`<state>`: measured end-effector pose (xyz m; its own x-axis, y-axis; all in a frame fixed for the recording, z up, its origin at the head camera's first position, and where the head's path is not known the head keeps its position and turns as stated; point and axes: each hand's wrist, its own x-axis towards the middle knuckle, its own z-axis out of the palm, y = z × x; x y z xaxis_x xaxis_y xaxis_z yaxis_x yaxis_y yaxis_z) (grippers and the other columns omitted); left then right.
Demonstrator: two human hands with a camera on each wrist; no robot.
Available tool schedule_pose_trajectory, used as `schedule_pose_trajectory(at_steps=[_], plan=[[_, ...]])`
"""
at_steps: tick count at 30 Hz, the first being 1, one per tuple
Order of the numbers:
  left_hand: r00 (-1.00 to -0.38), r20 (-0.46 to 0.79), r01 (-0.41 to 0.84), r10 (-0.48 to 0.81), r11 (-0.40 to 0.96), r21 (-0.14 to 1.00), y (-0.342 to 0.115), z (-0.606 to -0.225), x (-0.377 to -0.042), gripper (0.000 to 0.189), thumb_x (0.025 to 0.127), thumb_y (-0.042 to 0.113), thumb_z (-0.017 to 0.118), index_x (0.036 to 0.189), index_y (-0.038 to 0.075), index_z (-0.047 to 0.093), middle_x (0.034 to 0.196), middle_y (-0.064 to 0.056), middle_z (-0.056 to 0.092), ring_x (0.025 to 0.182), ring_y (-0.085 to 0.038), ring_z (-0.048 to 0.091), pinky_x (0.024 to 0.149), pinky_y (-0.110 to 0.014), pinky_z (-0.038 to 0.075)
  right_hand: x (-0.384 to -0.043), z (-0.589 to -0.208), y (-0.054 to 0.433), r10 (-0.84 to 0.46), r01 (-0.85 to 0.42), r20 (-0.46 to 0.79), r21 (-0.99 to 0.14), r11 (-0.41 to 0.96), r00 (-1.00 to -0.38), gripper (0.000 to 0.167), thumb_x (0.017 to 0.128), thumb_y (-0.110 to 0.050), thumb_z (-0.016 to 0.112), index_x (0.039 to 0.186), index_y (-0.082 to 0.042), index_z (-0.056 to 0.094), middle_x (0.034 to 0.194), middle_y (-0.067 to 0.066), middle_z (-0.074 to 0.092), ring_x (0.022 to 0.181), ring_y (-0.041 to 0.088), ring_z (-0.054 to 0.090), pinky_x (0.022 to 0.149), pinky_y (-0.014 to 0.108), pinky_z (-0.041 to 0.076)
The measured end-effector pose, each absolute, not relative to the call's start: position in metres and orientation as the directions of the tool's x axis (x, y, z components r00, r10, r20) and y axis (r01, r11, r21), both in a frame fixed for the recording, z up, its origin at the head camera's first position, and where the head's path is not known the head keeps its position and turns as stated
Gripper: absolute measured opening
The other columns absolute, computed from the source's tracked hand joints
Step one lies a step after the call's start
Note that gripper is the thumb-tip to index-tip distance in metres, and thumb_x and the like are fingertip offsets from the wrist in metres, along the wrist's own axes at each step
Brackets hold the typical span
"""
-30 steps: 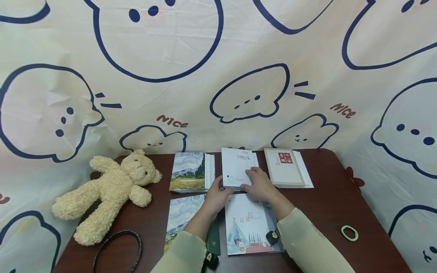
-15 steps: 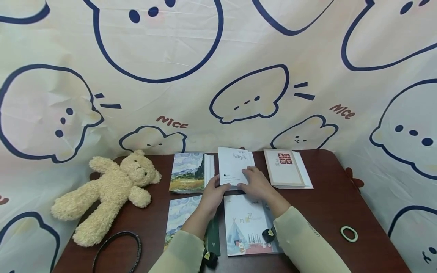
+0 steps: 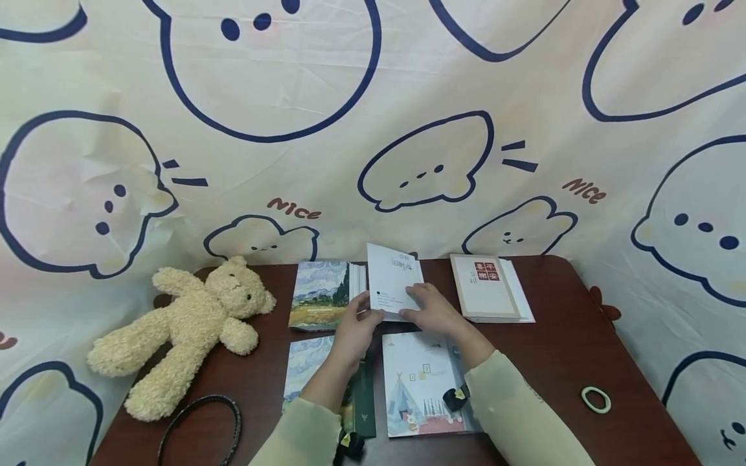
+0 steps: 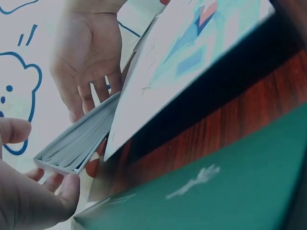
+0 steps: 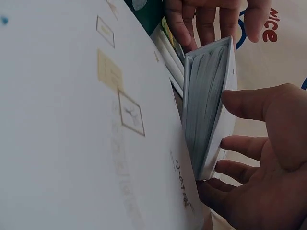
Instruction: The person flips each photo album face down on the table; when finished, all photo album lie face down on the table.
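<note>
Where the backdrop (image 3: 425, 155) hangs: pale cloth with navy cartoon outlines and "Nice" lettering, across the top and both sides of the frame.
Counter (image 3: 553, 336): dark reddish-brown wood, along the lower frame.
Teddy bear (image 3: 198, 330): cream and fluffy, lying at the left with its head toward the middle.
Sleeves (image 3: 524, 414): pale green, entering from the bottom edge, a black device near each cuff.
Tent-illustrated book (image 3: 416, 388): flat, bottom centre, partly under the right forearm.
Lower landscape book (image 3: 305, 372): painted cover with a dark green part, left of the tent book, partly hidden by the left arm.
Cream book (image 3: 489, 288): red character block on its cover, right of centre.
Upper landscape book (image 3: 319, 294): painted field and trees, left of the hands, white page edges at its right.
White hardcover book (image 3: 390, 278): just below centre, between upper landscape and cream books, tilted, dark characters on its cover.
Left hand (image 3: 355, 330): fingers and thumb curled around the white book's lower left corner.
Right hand (image 3: 436, 310): thumb and fingers gripping its right side.
Black cord (image 3: 237, 421): looped, lower left.
Green ring (image 3: 608, 402): lying at lower right.
</note>
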<state>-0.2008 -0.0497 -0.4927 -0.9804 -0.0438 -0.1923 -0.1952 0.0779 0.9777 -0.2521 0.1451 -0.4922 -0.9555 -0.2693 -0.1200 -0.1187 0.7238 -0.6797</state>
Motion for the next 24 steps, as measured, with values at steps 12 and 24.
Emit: schedule_pose_trajectory(at_steps=[12, 24], plan=[[-0.99, -0.132, -0.134, -0.042, 0.072, 0.988, -0.067, -0.49, -0.202, 0.059, 0.101, 0.02, 0.065, 0.156, 0.017, 0.046, 0.148, -0.013, 0.05, 0.132, -0.033, 0.055, 0.1, -0.054, 0.051, -0.252, -0.494, 0.136, -0.286, -0.107, -0.107, -0.761, 0.64, -0.952, 0.061, 0.097, -0.033, 0.071, 0.152, -0.011, 0.053, 0.161, 0.015, 0.039, 0.143, 0.038, 0.043, 0.116, 0.059, 0.035], [-0.997, -0.061, -0.064, -0.046, 0.07, 0.995, -0.076, -0.476, -0.197, 0.053, 0.103, 0.018, 0.065, 0.154, 0.017, 0.05, 0.151, -0.012, 0.043, 0.132, -0.035, 0.056, 0.097, -0.053, 0.055, -0.252, -0.494, 0.128, -0.286, -0.003, -0.174, -0.849, 0.528, -0.942, 0.062, 0.097, -0.036, 0.072, 0.153, -0.019, 0.051, 0.162, 0.011, 0.04, 0.148, 0.036, 0.039, 0.118, 0.059, 0.031]])
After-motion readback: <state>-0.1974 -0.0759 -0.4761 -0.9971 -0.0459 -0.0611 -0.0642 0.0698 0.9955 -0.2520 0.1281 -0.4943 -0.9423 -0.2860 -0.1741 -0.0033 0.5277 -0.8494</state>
